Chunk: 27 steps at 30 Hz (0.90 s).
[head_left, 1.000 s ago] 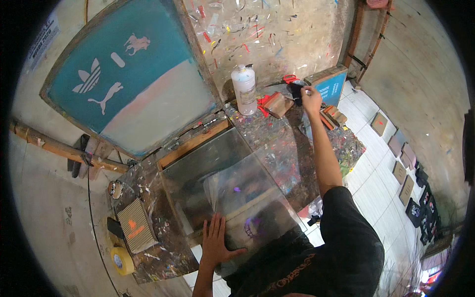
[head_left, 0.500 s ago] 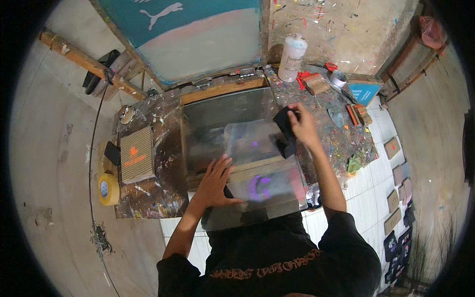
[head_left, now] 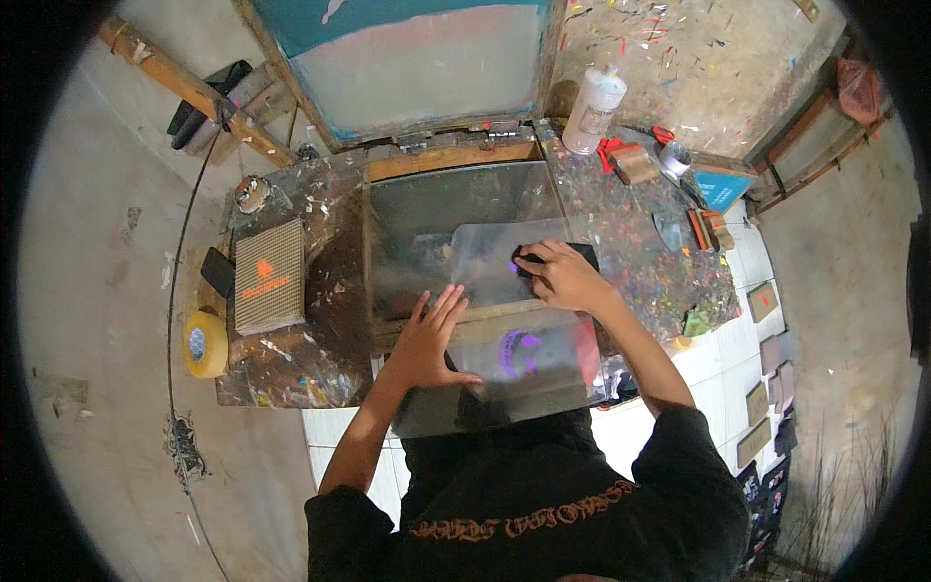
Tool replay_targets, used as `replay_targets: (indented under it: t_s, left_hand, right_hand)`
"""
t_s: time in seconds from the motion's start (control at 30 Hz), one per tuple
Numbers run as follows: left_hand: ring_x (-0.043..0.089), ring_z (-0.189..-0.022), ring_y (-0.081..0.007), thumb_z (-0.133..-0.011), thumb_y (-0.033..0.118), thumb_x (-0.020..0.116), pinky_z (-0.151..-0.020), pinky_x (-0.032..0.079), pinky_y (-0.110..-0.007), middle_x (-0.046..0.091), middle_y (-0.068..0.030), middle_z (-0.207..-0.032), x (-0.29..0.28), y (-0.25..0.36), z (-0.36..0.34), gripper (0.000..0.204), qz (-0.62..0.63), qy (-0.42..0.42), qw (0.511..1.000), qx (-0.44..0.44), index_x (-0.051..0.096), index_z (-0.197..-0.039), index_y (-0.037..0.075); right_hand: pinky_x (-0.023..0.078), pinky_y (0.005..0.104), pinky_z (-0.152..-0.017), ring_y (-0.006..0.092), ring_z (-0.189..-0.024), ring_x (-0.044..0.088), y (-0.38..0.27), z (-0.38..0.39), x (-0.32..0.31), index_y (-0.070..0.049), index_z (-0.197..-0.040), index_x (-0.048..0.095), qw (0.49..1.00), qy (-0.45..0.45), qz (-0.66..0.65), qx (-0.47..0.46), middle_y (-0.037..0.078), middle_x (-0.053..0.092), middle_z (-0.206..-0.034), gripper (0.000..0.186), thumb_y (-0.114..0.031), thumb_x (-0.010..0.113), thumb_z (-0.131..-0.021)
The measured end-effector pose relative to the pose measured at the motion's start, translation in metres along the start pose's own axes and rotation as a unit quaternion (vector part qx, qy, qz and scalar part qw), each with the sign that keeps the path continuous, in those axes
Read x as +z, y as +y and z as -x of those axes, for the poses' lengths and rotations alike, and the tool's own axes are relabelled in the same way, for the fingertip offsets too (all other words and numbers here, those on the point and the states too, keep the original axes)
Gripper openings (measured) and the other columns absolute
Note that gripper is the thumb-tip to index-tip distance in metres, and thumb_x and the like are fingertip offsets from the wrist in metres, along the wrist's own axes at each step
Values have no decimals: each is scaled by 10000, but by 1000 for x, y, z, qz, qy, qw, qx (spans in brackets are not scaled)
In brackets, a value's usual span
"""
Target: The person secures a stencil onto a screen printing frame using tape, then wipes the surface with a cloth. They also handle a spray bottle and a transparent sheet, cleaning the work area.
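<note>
A: Where is the clear sheet [head_left: 529, 335] now?

B: It lies on the tabletop [head_left: 320, 349], over the glass panel [head_left: 436, 209]. Its long axis runs from the person's body toward the wall, and its near end hangs past the front edge of the tabletop. A purple print [head_left: 519, 351] shows on the near half.

A: And the hands?

B: The left hand [head_left: 427, 339] rests flat on the near-left part of the sheet. Its fingers [head_left: 441, 303] are spread wide and straight and grip nothing; they only press down. The right hand [head_left: 562, 276] is on the far-right part of the sheet. Its fingers are curled over a small black block [head_left: 582, 254] and hold it against the sheet.

A: Which hand is nearer to the print?

B: The left one; the print lies just to its right. From the right hand the print lies toward the body, along the long axis.

A: Is there room to move?

B: Toward the body the sheet is free, up to where it hangs over the front edge. To the right, the tabletop is crowded: a white bottle [head_left: 593, 109], a wooden block [head_left: 635, 163] and a blue box [head_left: 722, 189]. To the left are a ribbed pad [head_left: 269, 276] and a roll of yellow tape [head_left: 204, 344], well apart from the sheet.
</note>
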<state>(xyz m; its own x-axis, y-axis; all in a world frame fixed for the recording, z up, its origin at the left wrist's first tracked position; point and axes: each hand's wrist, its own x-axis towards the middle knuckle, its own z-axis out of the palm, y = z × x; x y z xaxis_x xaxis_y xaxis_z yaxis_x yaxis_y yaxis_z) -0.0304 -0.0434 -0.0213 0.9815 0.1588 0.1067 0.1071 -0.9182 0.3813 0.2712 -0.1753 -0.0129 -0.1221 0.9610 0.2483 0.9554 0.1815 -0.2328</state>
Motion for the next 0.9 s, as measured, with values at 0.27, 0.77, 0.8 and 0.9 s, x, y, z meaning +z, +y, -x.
replay_targets:
  t_s: [0.27, 0.77, 0.8, 0.9]
  left_hand:
    - [248, -1556, -347, -659, 901, 668, -1261, 127, -557, 318, -236, -1636, -1, -3, -2, 1366, -13, 20, 1000, 12, 361, -1517, -116]
    - [263, -1552, -345, -659, 942, 614, -1259, 130, -560, 337, -244, -1626, -2, -4, -2, 1392, 2, 24, 1000, 12, 357, -1517, -124]
    - [263, -1552, -344, -660, 942, 612, -1260, 129, -559, 338, -244, -1625, -1, -5, -2, 1391, 1, 22, 1000, 9, 356, -1517, -123]
    - [266, -1551, -343, -663, 943, 607, -1261, 125, -557, 341, -243, -1624, 2, -6, -1, 1390, 3, 20, 1000, 3, 356, -1517, -124]
  right_hand:
    - [522, 390, -987, 307, -1098, 611, -9, 8, 21, -20, -1293, 675, 1000, 18, -10, 16, 106, 640, -1282, 519, -31, 693, -774]
    - [444, 435, -1116, 321, -1323, 557, -24, 13, 35, 42, -1299, 638, 996, 48, 49, 64, 172, 619, -1396, 506, -62, 668, -804]
    - [429, 436, -1143, 331, -1347, 548, -24, 9, 38, 50, -1297, 634, 997, 51, 35, 54, 185, 613, -1403, 494, -58, 659, -816]
    - [372, 437, -1205, 347, -1371, 535, -30, 27, 24, 74, -1318, 610, 997, 10, 17, 72, 215, 594, -1422, 478, -68, 604, -862]
